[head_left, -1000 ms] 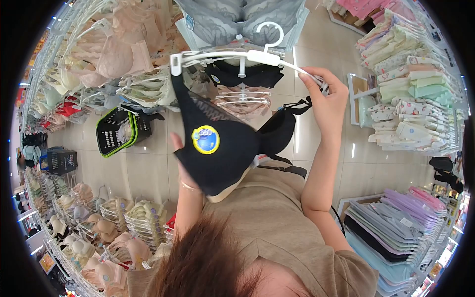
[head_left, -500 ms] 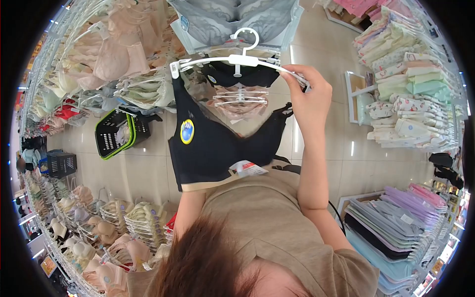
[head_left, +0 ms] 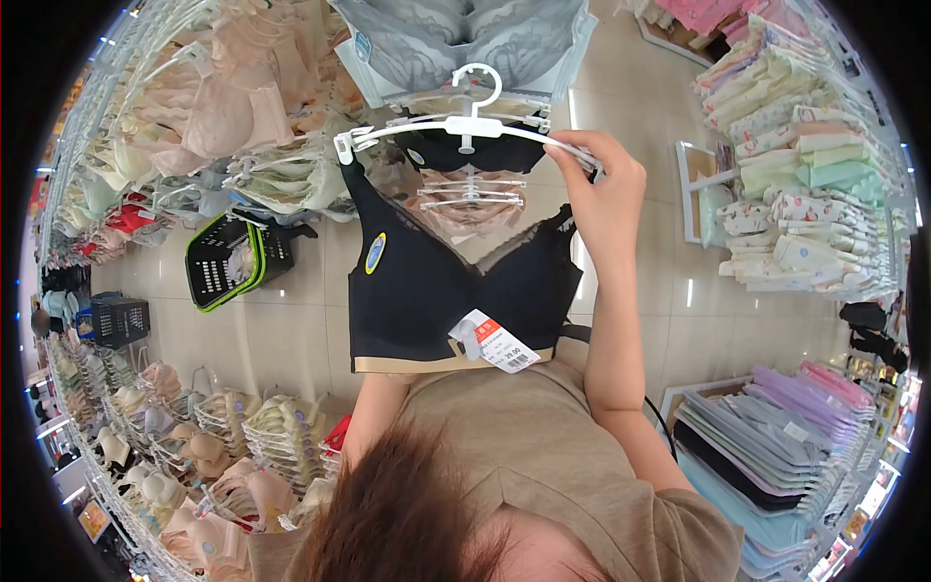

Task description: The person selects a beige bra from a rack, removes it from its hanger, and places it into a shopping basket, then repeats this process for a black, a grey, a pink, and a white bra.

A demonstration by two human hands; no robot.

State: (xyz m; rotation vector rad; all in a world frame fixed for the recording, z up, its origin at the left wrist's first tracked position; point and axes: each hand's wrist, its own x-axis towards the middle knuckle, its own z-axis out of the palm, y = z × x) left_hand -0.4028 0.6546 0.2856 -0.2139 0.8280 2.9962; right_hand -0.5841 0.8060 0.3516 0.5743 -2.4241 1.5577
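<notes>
A black bra [head_left: 456, 291] is hung from a white plastic hanger [head_left: 465, 126], held up in front of the person's chest. The right end of the hanger is pinched by the fingers of the right hand [head_left: 606, 194]. The left hand is hidden behind the bra; only the forearm is seen below its beige hem, so its state cannot be told. A round blue and yellow sticker [head_left: 375, 253] is fixed to the left cup, but its writing is too small to be read. A white and red price tag [head_left: 495, 341] with a barcode is hung at the lower edge; the digits cannot be made out. A green-rimmed shopping basket [head_left: 228, 260] is seen on the floor, and folded garments [head_left: 795, 194] are stacked on shelves at the right.
</notes>
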